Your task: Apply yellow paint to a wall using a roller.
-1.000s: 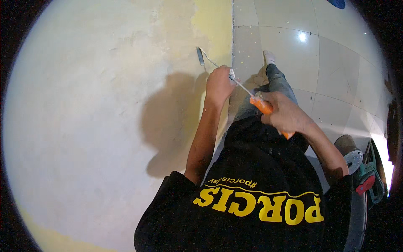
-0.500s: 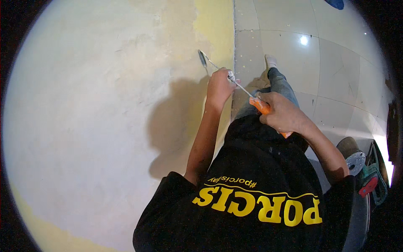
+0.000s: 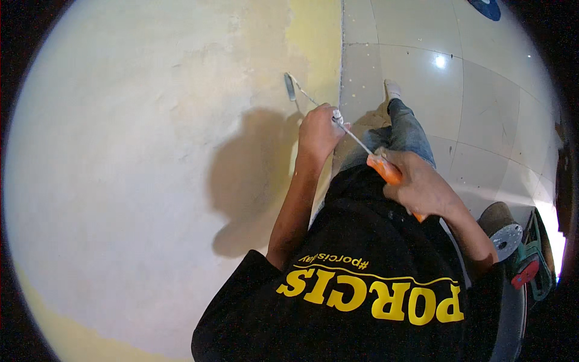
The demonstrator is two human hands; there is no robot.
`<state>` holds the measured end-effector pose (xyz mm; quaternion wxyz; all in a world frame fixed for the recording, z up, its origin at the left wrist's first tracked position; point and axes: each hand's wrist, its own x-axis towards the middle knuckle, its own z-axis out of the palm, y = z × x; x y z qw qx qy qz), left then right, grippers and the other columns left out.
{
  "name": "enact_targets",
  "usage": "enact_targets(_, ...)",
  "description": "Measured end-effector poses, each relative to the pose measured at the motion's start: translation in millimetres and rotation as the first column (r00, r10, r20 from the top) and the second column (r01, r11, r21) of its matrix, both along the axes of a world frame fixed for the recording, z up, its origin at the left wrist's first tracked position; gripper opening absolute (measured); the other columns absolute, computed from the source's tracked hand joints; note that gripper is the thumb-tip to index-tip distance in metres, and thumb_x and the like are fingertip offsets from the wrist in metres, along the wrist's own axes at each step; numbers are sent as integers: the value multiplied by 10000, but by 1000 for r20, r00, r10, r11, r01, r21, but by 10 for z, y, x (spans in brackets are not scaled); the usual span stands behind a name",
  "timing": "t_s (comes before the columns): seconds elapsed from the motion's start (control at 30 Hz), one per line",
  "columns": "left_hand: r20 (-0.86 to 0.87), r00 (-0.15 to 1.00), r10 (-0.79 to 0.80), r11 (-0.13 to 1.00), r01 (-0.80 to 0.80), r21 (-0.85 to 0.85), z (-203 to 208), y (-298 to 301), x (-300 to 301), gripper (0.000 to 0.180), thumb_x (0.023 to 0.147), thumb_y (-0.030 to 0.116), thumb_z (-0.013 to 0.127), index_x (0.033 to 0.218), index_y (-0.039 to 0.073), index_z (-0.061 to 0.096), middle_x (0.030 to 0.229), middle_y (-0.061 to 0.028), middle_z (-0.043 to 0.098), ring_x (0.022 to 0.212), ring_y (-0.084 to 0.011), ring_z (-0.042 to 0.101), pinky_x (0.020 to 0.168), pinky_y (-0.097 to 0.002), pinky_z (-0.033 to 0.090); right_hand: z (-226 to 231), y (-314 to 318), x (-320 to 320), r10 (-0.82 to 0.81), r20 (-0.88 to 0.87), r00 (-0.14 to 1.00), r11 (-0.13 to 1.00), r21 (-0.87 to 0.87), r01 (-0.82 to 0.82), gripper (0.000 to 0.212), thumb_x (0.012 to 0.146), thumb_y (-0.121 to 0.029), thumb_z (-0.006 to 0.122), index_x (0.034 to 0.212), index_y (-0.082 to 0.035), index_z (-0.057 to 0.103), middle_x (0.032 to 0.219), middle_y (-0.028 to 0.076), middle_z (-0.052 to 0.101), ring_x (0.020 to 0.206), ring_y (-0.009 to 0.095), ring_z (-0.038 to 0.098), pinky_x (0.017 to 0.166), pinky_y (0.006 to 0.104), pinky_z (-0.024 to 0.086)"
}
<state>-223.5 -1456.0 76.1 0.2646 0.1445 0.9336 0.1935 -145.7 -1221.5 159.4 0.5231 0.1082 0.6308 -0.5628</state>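
Observation:
An orange-handled paint roller with a long thin metal rod slants across the front of my body. Its narrow grey head is up against or very near the wall; I cannot tell if it touches. The orange handle is wrapped in the closed fingers of my right hand. Farther along, my left hand is closed on the rod, beside a whitish lump on it. White smears mark the left fingers. The patchy cream and yellow wall rises along my left side, carrying my shadow.
A tiled floor with pale specks meets the wall at a straight edge. At right stand a grey cylindrical container and a green and red object whose kind is unclear. A blue item lies at the far right.
My right hand and the handle have shifted slightly right and nearer to me. My left hand has moved a little along with the rod. Both grips stay the same.

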Motion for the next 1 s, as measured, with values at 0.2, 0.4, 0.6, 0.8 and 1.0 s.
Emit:
enact_targets(0.2, 24, 995, 95, 990, -97, 105, 226, 29, -6, 283, 716, 224, 811, 786, 8, 641, 813, -166, 597, 839, -385, 599, 765, -458, 484, 164, 143, -123, -72, -102, 992, 988, -146, 57, 412, 745, -59, 606, 1150, 11, 572, 670, 141, 594, 488, 238, 622, 491, 369, 503)
enact_targets(0.4, -11, 1000, 9, 997, -9, 73, 180, -44, -41, 288, 701, 215, 822, 791, 9, 642, 830, -174, 599, 847, -385, 601, 749, -451, 478, 252, 43, -141, 26, 19, 999, 997, -69, -25, 454, 733, -71, 616, 1171, 27, 549, 744, 194, 618, 633, 282, 673, 630, 392, 535)
enact_targets(0.6, 30, 998, 60, 989, -64, 131, 105, -29, 6, 285, 691, 211, 826, 780, 6, 650, 830, -177, 604, 851, -386, 604, 764, -459, 481, 116, 13, -5, -24, -131, 991, 996, -91, 12, 561, 718, -81, 632, 1262, 24, 544, 785, 200, 631, 660, 263, 663, 675, 380, 520)
enact_targets(0.8, -20, 1000, -5, 996, 6, 89, 125, -121, 192, 285, 672, 192, 833, 747, 2, 635, 836, -182, 608, 849, -392, 603, 769, -460, 474, 179, -39, 179, -18, -257, 966, 999, -50, 5, 481, 730, -102, 616, 1194, 8, 546, 806, 211, 633, 700, 354, 670, 709, 406, 531)
enact_targets(1.0, -45, 997, 57, 973, -45, 227, 93, -71, 172, 253, 682, 147, 818, 759, -1, 628, 824, -182, 602, 854, -399, 601, 770, -460, 475, 56, -121, 245, -62, -77, 995, 998, 8, 63, 485, 724, -114, 634, 1175, 41, 549, 883, 240, 632, 918, 375, 663, 840, 427, 508)
